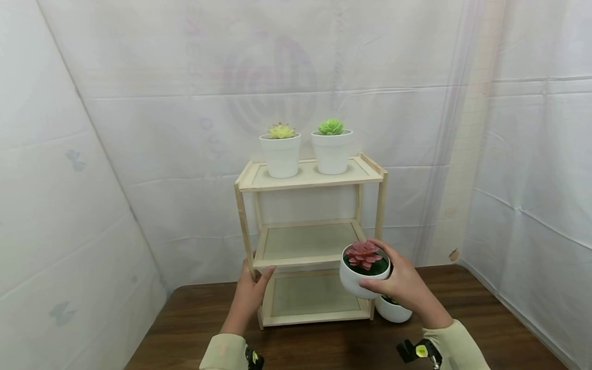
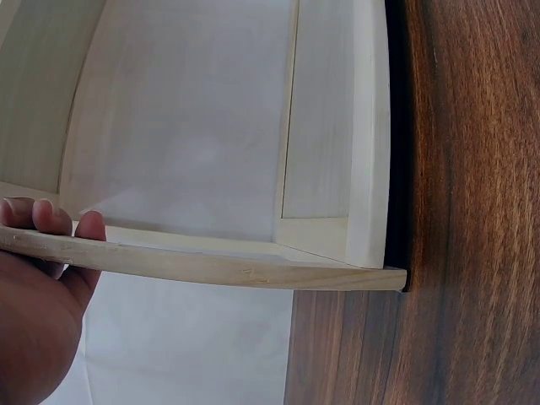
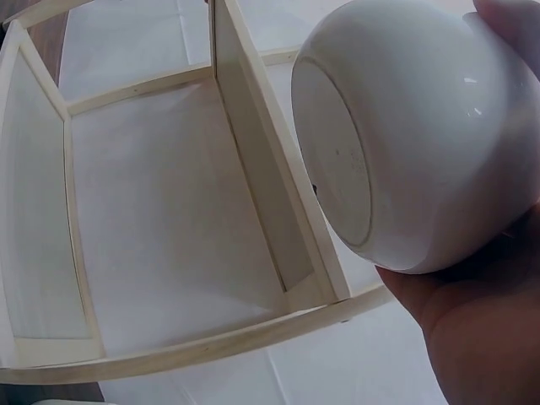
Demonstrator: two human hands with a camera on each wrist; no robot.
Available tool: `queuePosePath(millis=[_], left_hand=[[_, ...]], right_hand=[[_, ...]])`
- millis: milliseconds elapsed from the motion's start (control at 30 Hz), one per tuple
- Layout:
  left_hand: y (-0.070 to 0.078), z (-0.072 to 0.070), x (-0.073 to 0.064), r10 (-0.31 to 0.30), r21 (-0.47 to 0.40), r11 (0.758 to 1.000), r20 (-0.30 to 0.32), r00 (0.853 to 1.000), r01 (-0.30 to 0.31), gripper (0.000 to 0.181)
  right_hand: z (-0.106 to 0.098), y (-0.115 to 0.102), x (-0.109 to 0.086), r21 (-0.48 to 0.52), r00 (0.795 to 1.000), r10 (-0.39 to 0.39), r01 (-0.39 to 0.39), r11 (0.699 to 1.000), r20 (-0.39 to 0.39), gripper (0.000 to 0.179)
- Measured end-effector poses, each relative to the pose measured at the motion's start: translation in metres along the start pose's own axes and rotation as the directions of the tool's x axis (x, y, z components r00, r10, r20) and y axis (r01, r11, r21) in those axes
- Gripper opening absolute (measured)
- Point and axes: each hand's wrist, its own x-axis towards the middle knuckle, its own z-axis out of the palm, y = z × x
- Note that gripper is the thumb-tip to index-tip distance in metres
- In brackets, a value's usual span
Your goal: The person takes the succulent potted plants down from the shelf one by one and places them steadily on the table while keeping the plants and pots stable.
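Observation:
A three-tier pale wooden shelf point(image 1: 311, 261) stands on the table. My left hand point(image 1: 250, 291) grips its front left post; in the left wrist view the fingers point(image 2: 52, 218) curl round that post point(image 2: 211, 268). My right hand point(image 1: 401, 281) holds a round white pot point(image 1: 356, 281) with a red succulent point(image 1: 364, 255) in it, raised in front of the right end of the middle tier. From below, the right wrist view shows the smooth pot point(image 3: 422, 126) with its flat base towards the shelf point(image 3: 312, 202).
On the top tier stand two white pots, one with a yellow succulent point(image 1: 281, 131), one with a green succulent point(image 1: 330, 127). Another white bowl-shaped pot point(image 1: 393, 311) sits on the brown table point(image 1: 462, 298) by the shelf's right foot. White sheeting point(image 1: 185, 128) hangs behind.

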Motion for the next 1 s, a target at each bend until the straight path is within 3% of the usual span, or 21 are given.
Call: queuePosePath(millis=[1000], left_hand=[[0.000,0.000,0.000,0.021,-0.005,1.000,0.000,1.000,-0.021,0.081]], right_hand=[[-0.015,0.025,-0.027,-0.078,0.997,0.031,-0.037,0.996,-0.074,0.088]])
